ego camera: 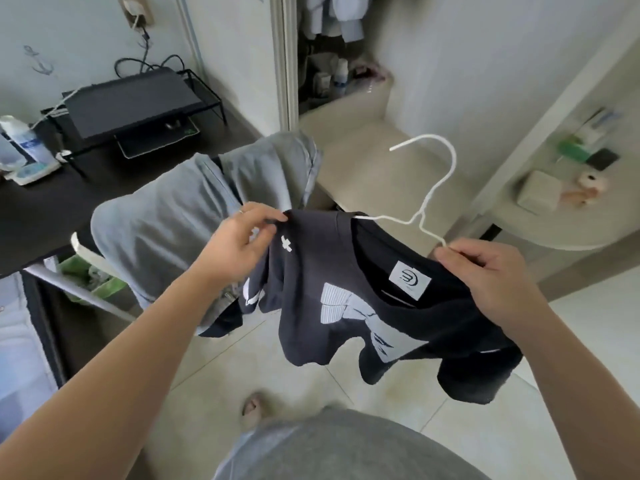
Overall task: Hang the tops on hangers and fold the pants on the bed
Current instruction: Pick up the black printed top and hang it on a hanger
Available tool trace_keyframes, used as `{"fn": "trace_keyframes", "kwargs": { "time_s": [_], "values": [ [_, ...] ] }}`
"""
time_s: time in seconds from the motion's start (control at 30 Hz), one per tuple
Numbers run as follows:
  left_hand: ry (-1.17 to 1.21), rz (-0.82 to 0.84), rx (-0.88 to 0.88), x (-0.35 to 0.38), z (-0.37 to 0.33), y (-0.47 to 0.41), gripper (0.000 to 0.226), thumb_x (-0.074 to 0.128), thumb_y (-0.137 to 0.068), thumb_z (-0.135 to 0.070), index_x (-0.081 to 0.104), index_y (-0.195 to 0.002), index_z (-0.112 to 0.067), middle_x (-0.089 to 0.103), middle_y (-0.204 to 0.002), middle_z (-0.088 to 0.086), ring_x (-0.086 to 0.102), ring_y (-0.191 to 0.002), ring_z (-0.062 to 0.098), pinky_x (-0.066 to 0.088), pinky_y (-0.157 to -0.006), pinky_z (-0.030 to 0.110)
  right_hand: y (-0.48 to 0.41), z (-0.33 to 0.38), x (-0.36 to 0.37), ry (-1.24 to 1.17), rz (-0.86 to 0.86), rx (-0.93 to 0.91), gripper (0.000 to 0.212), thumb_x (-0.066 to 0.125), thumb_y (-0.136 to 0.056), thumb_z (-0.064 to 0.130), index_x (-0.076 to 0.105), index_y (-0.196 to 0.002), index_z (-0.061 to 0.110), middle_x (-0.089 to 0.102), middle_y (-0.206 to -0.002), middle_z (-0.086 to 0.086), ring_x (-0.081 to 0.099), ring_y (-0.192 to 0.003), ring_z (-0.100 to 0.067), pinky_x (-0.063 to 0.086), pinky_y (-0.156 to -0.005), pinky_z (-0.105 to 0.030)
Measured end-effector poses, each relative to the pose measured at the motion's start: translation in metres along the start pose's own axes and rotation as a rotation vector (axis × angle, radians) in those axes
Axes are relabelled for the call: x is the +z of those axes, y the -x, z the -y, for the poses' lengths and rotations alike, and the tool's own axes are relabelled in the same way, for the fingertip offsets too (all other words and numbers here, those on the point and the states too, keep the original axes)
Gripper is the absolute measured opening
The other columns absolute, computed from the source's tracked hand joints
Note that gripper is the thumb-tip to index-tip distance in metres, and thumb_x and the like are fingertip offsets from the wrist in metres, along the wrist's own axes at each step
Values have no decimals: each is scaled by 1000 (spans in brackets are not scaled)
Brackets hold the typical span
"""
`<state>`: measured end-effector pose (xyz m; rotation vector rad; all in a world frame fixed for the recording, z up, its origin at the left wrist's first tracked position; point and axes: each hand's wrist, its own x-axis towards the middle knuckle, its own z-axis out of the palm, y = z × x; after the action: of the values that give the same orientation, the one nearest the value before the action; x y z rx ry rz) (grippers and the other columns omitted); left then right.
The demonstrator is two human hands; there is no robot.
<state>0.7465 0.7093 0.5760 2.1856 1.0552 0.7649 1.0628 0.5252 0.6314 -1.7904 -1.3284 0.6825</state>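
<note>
A dark navy T-shirt (332, 271) with white print and a white neck label hangs in front of me over a tiled floor. A white wire hanger (429, 188) sits partly inside its neck opening, its hook pointing up. My left hand (242, 242) pinches the shirt's left shoulder over the hanger's end. My right hand (491, 275) grips the shirt's right shoulder together with the hanger's other arm. Grey pants (180, 223) lie draped over a chair back behind the shirt.
A dark desk (41, 216) at the left carries a laptop on a stand, a bottle and cables. An open wardrobe (332, 64) with hanging clothes stands ahead. A round white shelf (561, 223) with small items is at the right. My foot shows on the floor below.
</note>
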Motion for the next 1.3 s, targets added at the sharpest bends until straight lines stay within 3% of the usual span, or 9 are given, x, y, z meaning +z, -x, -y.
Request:
{"fn": "trace_keyframes", "kwargs": {
  "time_s": [0.17,0.27,0.37,0.47,0.6,0.8,0.97,1.13,1.3],
  "values": [
    [-44,-19,11,43,0,-62,44,66,-92,-9,55,-132,-24,57,-117,-2,56,-107,20,48,-97,38,-21,0,-5,-16,-67,70,34,61,-98,33,68,-74,10,60,-65,-13,52,-57,-22,43,-60,-25],
    [10,-79,61,51,0,-114,46,65,-93,-10,51,-134,-25,54,-125,-1,54,-110,15,45,-99,31,-38,5,-6,-18,-114,77,36,61,-98,35,68,-78,7,60,-73,-21,56,-67,-37,43,-66,-34],
    [23,37,185,52,3,-174,24,62,-94,-4,69,-116,-13,68,-108,0,65,-98,21,53,-92,37,-62,10,-4,-24,-228,115,30,62,-98,35,72,-79,14,65,-73,-18,62,-65,-31,46,-67,-35],
    [-41,79,364,51,7,-223,23,56,-96,3,72,-110,-5,73,-100,8,66,-94,28,47,-88,26,-88,17,-2,-12,-344,147,37,62,-94,42,70,-82,8,63,-81,-29,62,-69,-43,46,-67,-37],
    [-75,120,483,43,15,-282,27,48,-98,6,68,-116,-1,69,-102,15,62,-98,30,44,-88,27,-124,37,7,-23,-471,192,34,63,-89,48,74,-83,17,68,-74,-17,66,-67,-34,51,-65,-34],
    [57,344,482,26,30,-361,13,66,-95,-19,61,-107,-19,59,-90,-16,55,-82,2,42,-77,10,-164,65,19,-17,-640,193,17,65,-91,38,78,-80,35,72,-68,11,67,-60,1,47,-54,-8],
    [-29,482,456,15,43,-398,14,59,-100,-17,62,-114,-16,67,-94,-2,62,-87,15,49,-77,28,-181,78,21,12,-708,235,13,68,-90,38,78,-83,33,71,-66,11,63,-58,3,46,-55,-7],
    [83,403,500,8,43,-420,20,51,-104,-10,69,-113,-10,59,-84,-11,58,-81,10,37,-71,7,-199,98,11,99,-759,232,31,64,-79,56,77,-85,29,69,-70,-3,59,-59,-1,45,-57,-11],
    [298,373,354,8,21,-456,22,50,-103,-7,65,-97,-22,62,-83,-10,57,-76,-1,39,-69,10,-207,127,-10,154,-833,219,31,63,-79,57,77,-85,29,70,-71,-3,60,-61,-4,46,-58,-17]
  ]
}}
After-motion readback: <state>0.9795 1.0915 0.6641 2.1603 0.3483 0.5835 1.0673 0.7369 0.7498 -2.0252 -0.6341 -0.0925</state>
